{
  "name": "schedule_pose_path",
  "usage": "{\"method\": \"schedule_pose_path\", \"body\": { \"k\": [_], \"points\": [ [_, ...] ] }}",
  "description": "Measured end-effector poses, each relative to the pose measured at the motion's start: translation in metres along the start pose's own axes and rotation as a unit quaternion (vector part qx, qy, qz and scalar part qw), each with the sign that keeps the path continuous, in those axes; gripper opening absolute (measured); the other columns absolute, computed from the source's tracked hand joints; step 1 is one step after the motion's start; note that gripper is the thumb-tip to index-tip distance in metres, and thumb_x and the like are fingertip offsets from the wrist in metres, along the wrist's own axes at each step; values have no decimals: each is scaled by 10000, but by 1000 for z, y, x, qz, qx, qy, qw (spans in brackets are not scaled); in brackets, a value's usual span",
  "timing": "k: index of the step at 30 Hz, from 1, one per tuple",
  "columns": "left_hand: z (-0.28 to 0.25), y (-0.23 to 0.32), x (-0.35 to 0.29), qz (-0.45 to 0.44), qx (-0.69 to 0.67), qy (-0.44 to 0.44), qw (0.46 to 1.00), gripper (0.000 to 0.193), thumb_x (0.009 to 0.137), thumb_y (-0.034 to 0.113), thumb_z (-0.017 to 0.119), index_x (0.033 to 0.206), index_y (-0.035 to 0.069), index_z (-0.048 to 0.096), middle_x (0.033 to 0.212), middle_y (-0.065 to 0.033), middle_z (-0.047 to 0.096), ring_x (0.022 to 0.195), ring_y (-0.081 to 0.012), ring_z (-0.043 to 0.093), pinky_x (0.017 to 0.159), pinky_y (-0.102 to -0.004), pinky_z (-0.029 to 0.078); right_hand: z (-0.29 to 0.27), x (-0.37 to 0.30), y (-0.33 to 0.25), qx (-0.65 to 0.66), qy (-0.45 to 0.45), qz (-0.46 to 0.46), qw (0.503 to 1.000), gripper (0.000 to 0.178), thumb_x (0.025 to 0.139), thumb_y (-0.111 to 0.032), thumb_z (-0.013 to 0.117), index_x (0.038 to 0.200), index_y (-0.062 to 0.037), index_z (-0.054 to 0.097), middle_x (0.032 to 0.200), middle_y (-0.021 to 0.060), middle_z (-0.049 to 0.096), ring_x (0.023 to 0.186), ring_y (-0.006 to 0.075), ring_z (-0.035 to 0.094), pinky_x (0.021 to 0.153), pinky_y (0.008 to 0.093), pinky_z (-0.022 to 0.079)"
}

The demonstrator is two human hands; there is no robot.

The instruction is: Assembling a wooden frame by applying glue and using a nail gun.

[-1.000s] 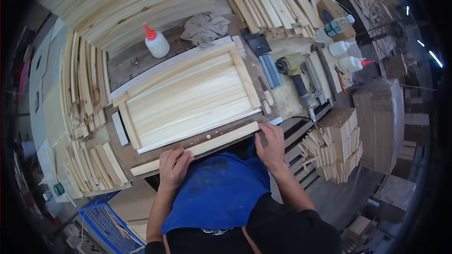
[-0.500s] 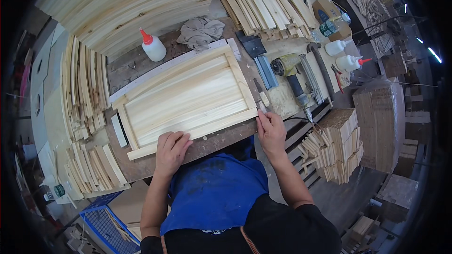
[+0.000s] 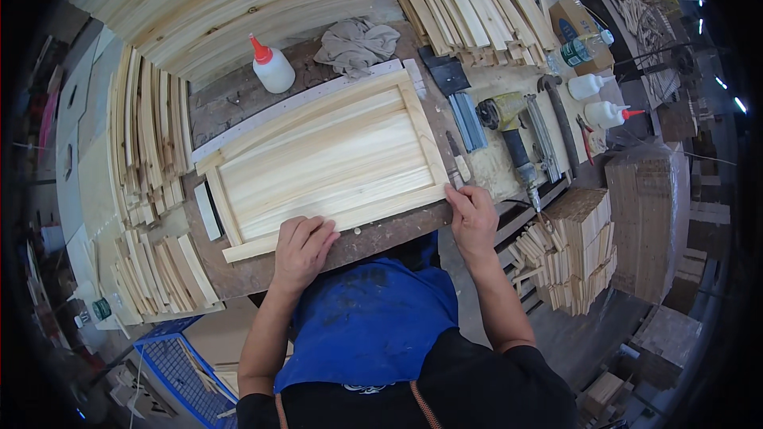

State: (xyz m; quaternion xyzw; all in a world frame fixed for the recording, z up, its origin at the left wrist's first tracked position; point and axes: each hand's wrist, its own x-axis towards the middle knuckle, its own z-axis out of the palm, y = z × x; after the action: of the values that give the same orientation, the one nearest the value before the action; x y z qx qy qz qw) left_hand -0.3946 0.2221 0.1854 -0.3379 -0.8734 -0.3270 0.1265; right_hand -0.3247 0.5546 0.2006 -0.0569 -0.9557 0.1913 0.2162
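No lettering is legible at this workbench, though several printed marks show. A green label (image 3: 574,52) wraps a clear plastic bottle (image 3: 594,44) at the bench's far right, just beside a cardboard box (image 3: 566,14) bearing dark print too small to make out. At the lower left, a second bottle carries another green label (image 3: 102,308), its print blurred. A white printed design (image 3: 366,388) stands on the person's black shirt (image 3: 493,373), partly visible above the blue apron's edge.

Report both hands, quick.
Left hand: curled, touching the near wooden strip; grip cannot be told.
Right hand: curled at its right end; grip cannot be told.
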Motion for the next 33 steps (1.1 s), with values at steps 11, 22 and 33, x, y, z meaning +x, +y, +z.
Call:
{"method": "schedule_pose_path", "body": {
  "k": [11,22,33],
  "points": [
    [7,6,2,28,37,1,999,326,772,93,895,1068,53,764,1073,-98,708,979,-319,647,854,-429,539,-10,2,13,154,31,127,979,264,900,-3,746,1157,-56,775,1009,127,684,856,304,673,762,364,559],
    [18,10,8,23,18,-23,999,330,751,60,908,1050,48,769,1066,-111,712,947,-328,656,833,-432,544,3,15,3,136,28,110,984,293,874,-85,801,1160,-49,752,1075,141,681,958,305,669,832,397,552],
    [22,4,9,30,23,-22,999,340,747,75,916,1058,55,781,1055,-93,718,944,-310,655,821,-403,560,2,50,15,232,-139,228,935,344,837,-108,848,1124,-42,671,987,98,638,895,243,627,807,365,529]
  ]
}}
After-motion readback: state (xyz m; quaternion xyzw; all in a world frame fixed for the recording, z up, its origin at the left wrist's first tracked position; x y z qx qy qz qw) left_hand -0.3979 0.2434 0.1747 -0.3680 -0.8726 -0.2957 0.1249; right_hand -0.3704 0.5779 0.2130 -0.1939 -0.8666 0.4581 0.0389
